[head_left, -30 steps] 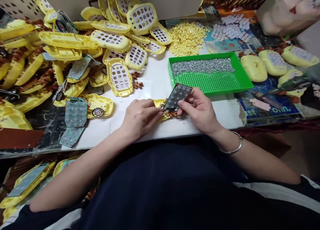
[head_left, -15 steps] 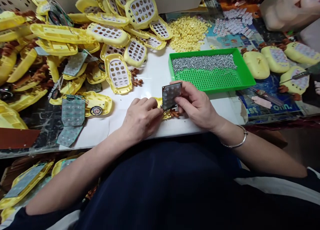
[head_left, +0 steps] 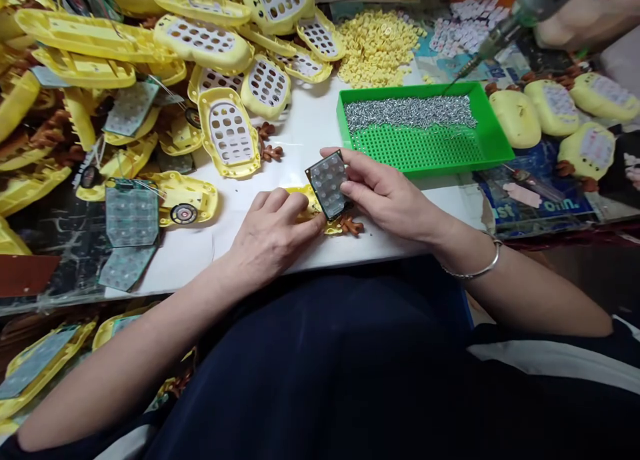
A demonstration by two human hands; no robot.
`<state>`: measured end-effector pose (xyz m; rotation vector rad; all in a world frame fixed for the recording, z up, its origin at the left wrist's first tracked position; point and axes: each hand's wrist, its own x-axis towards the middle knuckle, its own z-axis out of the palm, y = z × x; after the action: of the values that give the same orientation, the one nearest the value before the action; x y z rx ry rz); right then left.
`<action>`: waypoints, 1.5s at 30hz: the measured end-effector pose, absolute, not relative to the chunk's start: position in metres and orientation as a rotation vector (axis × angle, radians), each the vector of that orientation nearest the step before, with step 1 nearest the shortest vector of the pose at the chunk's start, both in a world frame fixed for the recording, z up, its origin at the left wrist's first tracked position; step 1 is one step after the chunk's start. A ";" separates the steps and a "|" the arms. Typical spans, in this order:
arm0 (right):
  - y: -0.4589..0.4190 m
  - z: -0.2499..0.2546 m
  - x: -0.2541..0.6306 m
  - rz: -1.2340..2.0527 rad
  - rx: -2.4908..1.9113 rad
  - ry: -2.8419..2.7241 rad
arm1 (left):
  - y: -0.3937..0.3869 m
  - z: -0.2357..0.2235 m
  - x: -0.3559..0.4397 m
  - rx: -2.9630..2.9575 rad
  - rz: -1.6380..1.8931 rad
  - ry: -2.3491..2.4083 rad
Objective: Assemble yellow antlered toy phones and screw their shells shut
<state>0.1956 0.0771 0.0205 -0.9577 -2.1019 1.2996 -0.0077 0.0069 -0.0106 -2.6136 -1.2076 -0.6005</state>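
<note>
Between thumb and fingers, my right hand (head_left: 383,190) grips a small circuit board (head_left: 329,183) by its right edge, tilted up, with rows of pale round dots facing me. Under the board lies a yellow plastic shell (head_left: 299,203) with a brown antler-shaped piece (head_left: 353,225) at its right end. My left hand (head_left: 275,237) is closed over the left part of this shell, its fingertips by the board's lower edge. The left palm and fingers cover much of the shell.
A green tray (head_left: 430,170) of small screws stands behind my right hand, a screwdriver (head_left: 495,40) above its far corner. Yellow buttons (head_left: 377,47) are heaped behind it. Open yellow shells (head_left: 230,133) pile up at left; finished-looking shells (head_left: 553,110) lie at right.
The circuit board has swung from nearly upright to a leftward tilt, with my right hand still on it. A screwdriver has come into view above the tray. The camera view has shifted slightly.
</note>
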 end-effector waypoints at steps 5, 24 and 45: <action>0.080 0.021 0.194 1.395 -0.948 -2.066 | 0.005 -0.012 -0.008 -2.583 -0.591 -1.213; 0.076 0.030 0.177 1.015 -1.106 -2.330 | 0.002 -0.004 -0.019 -2.844 -0.712 -1.287; 0.082 0.021 0.175 0.634 -0.867 -2.688 | -0.021 -0.012 -0.035 -2.655 -1.181 -1.812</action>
<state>0.1747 0.0818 0.0211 -0.8672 -2.6881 0.6341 -0.0354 -0.0215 -0.0118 -2.6555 -1.8119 -1.1814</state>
